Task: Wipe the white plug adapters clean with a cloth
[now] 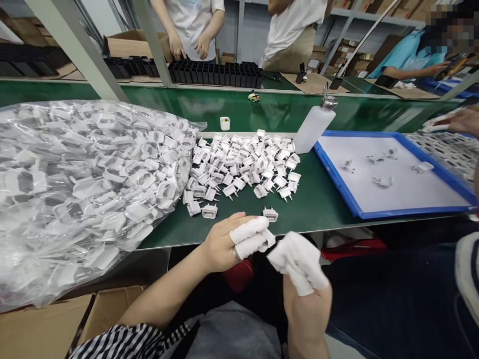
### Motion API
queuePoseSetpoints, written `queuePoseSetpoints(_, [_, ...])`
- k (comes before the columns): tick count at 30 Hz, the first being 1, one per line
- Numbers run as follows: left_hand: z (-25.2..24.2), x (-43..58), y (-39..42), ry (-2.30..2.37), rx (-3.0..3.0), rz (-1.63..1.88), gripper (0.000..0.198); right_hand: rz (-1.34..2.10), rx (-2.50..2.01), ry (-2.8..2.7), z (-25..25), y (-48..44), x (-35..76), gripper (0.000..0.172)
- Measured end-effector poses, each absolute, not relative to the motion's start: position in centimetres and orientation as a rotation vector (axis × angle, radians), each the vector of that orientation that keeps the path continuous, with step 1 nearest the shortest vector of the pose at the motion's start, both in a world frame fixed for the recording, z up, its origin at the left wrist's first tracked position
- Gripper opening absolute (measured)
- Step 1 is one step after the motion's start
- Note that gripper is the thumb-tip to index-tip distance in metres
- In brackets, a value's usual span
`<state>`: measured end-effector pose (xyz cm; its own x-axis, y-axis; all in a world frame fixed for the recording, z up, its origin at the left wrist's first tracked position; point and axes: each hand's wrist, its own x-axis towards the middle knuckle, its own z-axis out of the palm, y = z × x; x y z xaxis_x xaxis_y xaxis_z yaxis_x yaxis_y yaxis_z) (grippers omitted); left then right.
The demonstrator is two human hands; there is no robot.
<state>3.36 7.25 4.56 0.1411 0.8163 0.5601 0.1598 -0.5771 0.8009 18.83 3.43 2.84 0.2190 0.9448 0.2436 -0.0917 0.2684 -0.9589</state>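
Green tabletop runs along a conveyor w/ shelving and cartons behind; 3 other people work on the far side, one w/ both hands on a row of black trays. Near edge: left hand, 2 fingers in white cots, closed on 1 small white plug piece, held just off the tabletop edge. Right hand is clamped on a white cloth, touching or nearly touching the plug piece. Plug piece is white plastic, mostly hidden by the fingers; pins not visible. Loose pile of plug adapters sits mid-tabletop, too many to count, each white w/ 2 metal pins; 2 lie apart near the left hand. 1 big clear bag of the same parts fills the left side. 1 white dispenser bottle w/ metal top stands beside 1 blue-rimmed tray holding 5 adapters, well apart. 1 small white cup stands behind the pile.
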Motion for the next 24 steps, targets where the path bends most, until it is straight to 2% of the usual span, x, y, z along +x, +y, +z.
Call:
queuePoseSetpoints(6, [2.8,5.3,6.9,1.053,2.110,1.825,0.019,0.370,-1.210,-1.715,3.8,4.7,19.3,0.033])
queuePoseSetpoints(11, [2.3,6.3,6.7,1.261,2.231,1.740,0.010,-0.067,-1.407,-2.047,3.3,5.1,18.6,0.037])
queuePoseSetpoints(13, [2.6,6.7,6.5,1.322,2.125,1.652,0.007,-0.095,-1.417,-2.098,3.1,5.7,18.9,0.034])
queuePoseSetpoints(15, [3.1,7.1,6.4,1.318,2.031,1.547,0.004,0.102,-1.403,-2.089,3.2,6.4,19.5,0.027])
queuePoseSetpoints(17, [3.5,7.1,6.5,1.278,1.978,1.470,0.004,0.562,-1.322,-1.968,3.6,7.3,20.3,0.019])
queuePoseSetpoints(20, [4.0,6.2,7.2,1.293,1.887,1.467,0.007,1.252,-1.028,-1.541,4.3,8.1,21.8,0.028])
queuePoseSetpoints(22, [4.1,5.6,7.9,1.351,1.789,1.486,0.007,1.334,-0.895,-1.298,4.4,8.3,22.9,0.033])
queuePoseSetpoints(24, [4.1,5.6,8.3,1.359,1.693,1.463,0.006,1.178,-0.915,-1.180,4.0,8.3,23.6,0.026])
